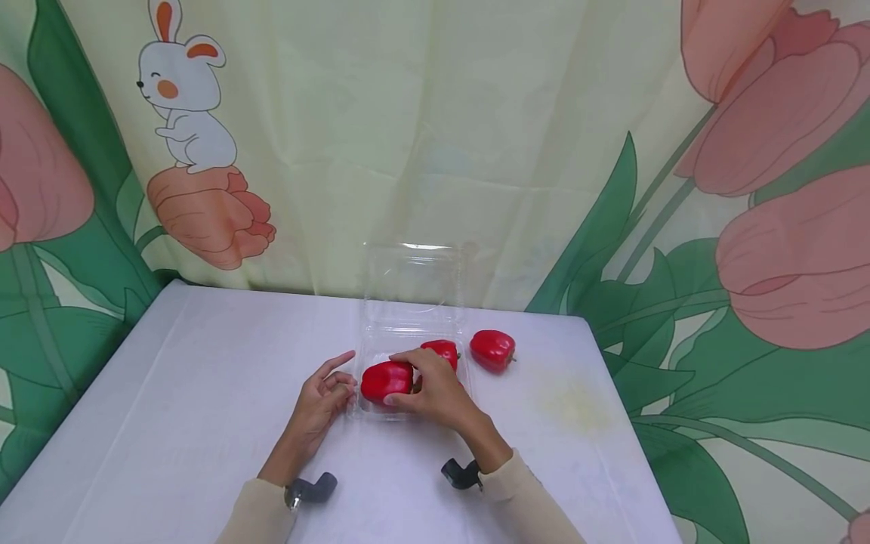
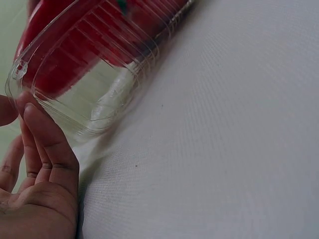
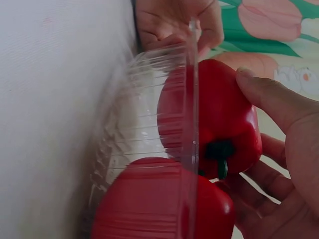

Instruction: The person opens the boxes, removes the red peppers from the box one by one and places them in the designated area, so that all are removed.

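Note:
My right hand (image 1: 435, 385) grips a red bell pepper (image 1: 386, 382) between thumb and fingers, over the left part of a clear plastic clamshell container (image 1: 381, 414). In the right wrist view, the held pepper (image 3: 224, 114) has its green stem toward the camera and stands partly above the container rim (image 3: 192, 124). Another red bell pepper (image 1: 442, 349) sits inside at the right, partly hidden by my right hand. My left hand (image 1: 322, 397) pinches the container's left rim with its fingertips (image 2: 37, 114), one finger extended. A further bell pepper (image 1: 492, 350) lies on the table, right of the container.
The container's clear lid (image 1: 413, 283) stands raised at the back, before a printed curtain (image 1: 408, 113). A white cloth covers the table (image 1: 170, 415). A dark wrist mount (image 1: 313, 487) is on the left wrist, and another (image 1: 461, 474) on the right.

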Motion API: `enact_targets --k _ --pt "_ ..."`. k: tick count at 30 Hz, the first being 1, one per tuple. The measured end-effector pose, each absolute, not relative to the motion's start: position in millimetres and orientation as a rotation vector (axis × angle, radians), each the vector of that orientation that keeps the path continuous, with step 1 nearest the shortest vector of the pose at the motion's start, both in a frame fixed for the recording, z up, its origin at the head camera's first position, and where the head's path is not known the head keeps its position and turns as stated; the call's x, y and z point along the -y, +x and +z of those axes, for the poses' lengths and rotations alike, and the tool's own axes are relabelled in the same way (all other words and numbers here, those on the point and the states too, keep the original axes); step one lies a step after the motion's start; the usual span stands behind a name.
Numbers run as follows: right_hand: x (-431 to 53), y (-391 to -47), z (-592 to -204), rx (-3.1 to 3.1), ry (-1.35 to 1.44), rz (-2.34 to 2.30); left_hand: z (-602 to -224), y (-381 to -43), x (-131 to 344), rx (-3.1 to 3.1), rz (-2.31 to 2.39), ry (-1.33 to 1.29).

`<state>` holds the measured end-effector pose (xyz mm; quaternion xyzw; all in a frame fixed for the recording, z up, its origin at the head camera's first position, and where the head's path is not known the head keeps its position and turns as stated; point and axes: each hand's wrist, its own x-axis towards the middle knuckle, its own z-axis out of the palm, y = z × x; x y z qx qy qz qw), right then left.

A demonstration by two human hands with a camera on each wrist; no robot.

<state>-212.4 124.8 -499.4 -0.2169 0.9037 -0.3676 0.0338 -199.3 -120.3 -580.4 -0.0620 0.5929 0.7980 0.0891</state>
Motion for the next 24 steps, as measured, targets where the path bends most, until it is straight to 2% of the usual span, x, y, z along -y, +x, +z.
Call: enact_targets --k 24 --pt "-149.6 -211.2 -472.6 -2.814 -0.620 -1.496 -577.4 -196.8 116.4 -1.795 2.365 -0.199"
